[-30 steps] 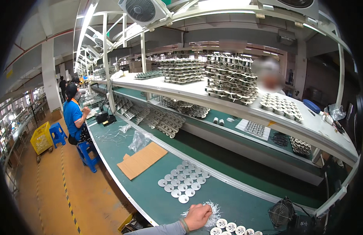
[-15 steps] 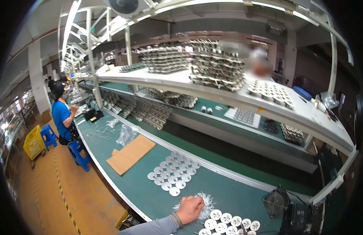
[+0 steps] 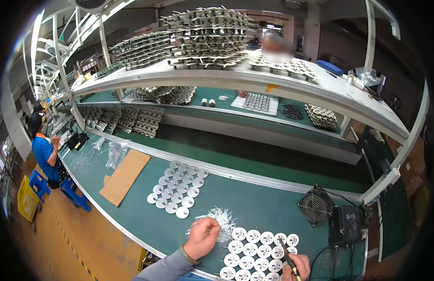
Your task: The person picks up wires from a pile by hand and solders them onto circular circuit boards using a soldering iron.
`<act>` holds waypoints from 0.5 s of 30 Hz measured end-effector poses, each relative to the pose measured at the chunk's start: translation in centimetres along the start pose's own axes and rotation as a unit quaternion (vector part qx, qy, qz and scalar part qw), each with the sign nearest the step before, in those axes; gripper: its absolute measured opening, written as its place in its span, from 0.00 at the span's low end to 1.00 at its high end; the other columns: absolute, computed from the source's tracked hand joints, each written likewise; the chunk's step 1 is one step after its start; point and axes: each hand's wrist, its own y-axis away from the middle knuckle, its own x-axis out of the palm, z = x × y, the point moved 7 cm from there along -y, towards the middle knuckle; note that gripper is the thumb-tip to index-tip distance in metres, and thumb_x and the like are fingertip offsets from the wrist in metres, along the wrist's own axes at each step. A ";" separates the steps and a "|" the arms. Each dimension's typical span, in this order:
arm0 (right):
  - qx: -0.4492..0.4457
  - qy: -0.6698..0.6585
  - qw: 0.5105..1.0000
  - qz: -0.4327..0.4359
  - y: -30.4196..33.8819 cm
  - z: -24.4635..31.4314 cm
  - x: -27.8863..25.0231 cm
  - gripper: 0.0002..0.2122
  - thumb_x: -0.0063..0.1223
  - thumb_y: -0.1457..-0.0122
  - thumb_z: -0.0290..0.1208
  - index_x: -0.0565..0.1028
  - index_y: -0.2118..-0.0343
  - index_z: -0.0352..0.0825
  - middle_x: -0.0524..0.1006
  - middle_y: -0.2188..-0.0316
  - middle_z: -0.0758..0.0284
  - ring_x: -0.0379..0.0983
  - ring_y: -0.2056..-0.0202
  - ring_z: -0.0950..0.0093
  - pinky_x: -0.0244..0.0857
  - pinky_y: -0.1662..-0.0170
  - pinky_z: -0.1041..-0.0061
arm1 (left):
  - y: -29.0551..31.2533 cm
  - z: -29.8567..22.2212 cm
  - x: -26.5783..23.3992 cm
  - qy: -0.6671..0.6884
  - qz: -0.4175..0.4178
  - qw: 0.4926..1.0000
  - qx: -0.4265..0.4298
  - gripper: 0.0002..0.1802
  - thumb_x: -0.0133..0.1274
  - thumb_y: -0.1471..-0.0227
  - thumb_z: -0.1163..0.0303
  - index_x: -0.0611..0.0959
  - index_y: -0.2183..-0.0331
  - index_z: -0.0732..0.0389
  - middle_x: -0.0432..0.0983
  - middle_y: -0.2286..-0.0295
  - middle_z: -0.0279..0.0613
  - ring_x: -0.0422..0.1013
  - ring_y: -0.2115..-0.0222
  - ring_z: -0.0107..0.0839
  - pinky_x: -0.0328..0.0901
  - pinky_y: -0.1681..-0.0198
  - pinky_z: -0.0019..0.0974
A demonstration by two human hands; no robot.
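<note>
My left hand (image 3: pixel 203 238) is closed in a pinch at the near edge of a pile of thin white wires (image 3: pixel 222 218). Whatever its fingertips hold, if anything, is too small to make out. At the lower right my right hand (image 3: pixel 299 267) grips a soldering iron (image 3: pixel 288 256), its tip pointing away over the round white circuit boards (image 3: pixel 250 249). I cannot tell whether the tip touches one. Those boards lie in close rows on the green bench, right of the wires. Farther left, silver round discs (image 3: pixel 183 188) are set out in rows, each with a small dark part in the middle.
A cardboard sheet (image 3: pixel 125 178) and clear plastic bags (image 3: pixel 117 154) lie left of the discs. To the right stand a small black fan (image 3: pixel 315 206) and a dark box (image 3: pixel 349 224) with cables. A raised shelf (image 3: pixel 217 77) carries stacked panels. A co-worker in blue (image 3: pixel 44 152) stands far left.
The view has swung right and down. My right hand with the soldering iron has come into clear sight. My left hand stays by the wires, its fingers now pinched.
</note>
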 end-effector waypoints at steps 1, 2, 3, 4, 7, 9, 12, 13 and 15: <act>0.004 0.003 1.000 -0.006 -0.1 1.0 -0.7 0.15 0.60 0.39 0.33 0.79 0.53 0.31 0.77 0.65 0.61 0.75 0.64 0.71 0.70 0.59 0.66 | 0.3 -0.6 0.2 0.003 0.007 1.000 -0.002 0.03 0.57 0.47 0.77 0.79 0.69 0.62 0.74 0.75 0.41 0.70 0.74 0.38 0.64 0.67 0.40; -0.217 0.084 0.973 -0.007 0.3 4.9 -0.5 0.15 0.59 0.37 0.34 0.78 0.51 0.30 0.78 0.66 0.61 0.75 0.65 0.72 0.70 0.59 0.66 | 0.5 -1.5 0.4 -0.027 0.019 0.999 0.023 0.03 0.57 0.47 0.77 0.79 0.70 0.62 0.75 0.75 0.40 0.70 0.73 0.37 0.64 0.65 0.40; -0.424 0.162 0.891 -0.005 1.7 8.1 -0.2 0.16 0.57 0.35 0.35 0.77 0.50 0.29 0.78 0.67 0.62 0.74 0.66 0.73 0.70 0.59 0.67 | 0.7 -2.5 0.7 -0.056 0.030 0.997 0.050 0.03 0.58 0.48 0.77 0.79 0.70 0.62 0.75 0.75 0.40 0.70 0.73 0.37 0.64 0.64 0.40; -0.160 -0.020 0.984 0.079 0.3 5.8 0.9 0.18 0.56 0.34 0.33 0.74 0.46 0.28 0.80 0.67 0.59 0.75 0.67 0.72 0.70 0.58 0.66 | 0.9 -2.9 0.9 -0.052 0.038 0.997 0.044 0.03 0.58 0.48 0.77 0.79 0.70 0.62 0.75 0.75 0.40 0.70 0.73 0.37 0.64 0.64 0.40; -0.238 -0.116 0.961 0.077 0.3 8.6 2.6 0.19 0.46 0.28 0.40 0.75 0.46 0.30 0.82 0.66 0.59 0.75 0.70 0.73 0.70 0.60 0.70 | 1.4 -4.9 1.9 -0.093 0.071 0.988 0.099 0.04 0.59 0.49 0.77 0.79 0.71 0.60 0.75 0.74 0.39 0.71 0.71 0.37 0.62 0.60 0.39; -0.358 0.119 0.925 0.033 0.7 10.9 4.2 0.22 0.44 0.29 0.47 0.76 0.49 0.29 0.82 0.68 0.61 0.76 0.71 0.74 0.70 0.64 0.71 | 2.0 -5.7 2.9 -0.095 0.119 0.980 0.128 0.04 0.59 0.50 0.76 0.80 0.71 0.58 0.75 0.73 0.37 0.71 0.69 0.36 0.61 0.57 0.39; -0.093 -0.051 0.984 0.141 -0.7 9.4 7.4 0.13 0.66 0.42 0.34 0.80 0.57 0.35 0.79 0.72 0.65 0.76 0.73 0.72 0.70 0.67 0.72 | 2.8 -6.2 4.0 -0.092 0.158 0.972 0.145 0.05 0.60 0.50 0.75 0.80 0.71 0.55 0.75 0.73 0.34 0.72 0.69 0.35 0.59 0.58 0.39; -0.308 0.069 0.946 0.075 0.6 12.7 7.3 0.12 0.68 0.44 0.28 0.80 0.57 0.37 0.78 0.73 0.65 0.75 0.74 0.72 0.70 0.68 0.72 | 3.0 -6.2 4.4 -0.098 0.176 0.969 0.141 0.05 0.60 0.50 0.75 0.80 0.71 0.54 0.75 0.73 0.33 0.72 0.69 0.35 0.59 0.58 0.39; -0.270 0.035 0.959 0.077 0.5 13.0 8.0 0.12 0.68 0.45 0.26 0.80 0.57 0.37 0.78 0.73 0.65 0.75 0.73 0.72 0.70 0.68 0.72 | 3.4 -6.4 4.7 -0.091 0.176 0.968 0.153 0.06 0.62 0.50 0.74 0.80 0.71 0.53 0.75 0.74 0.31 0.71 0.70 0.34 0.59 0.58 0.39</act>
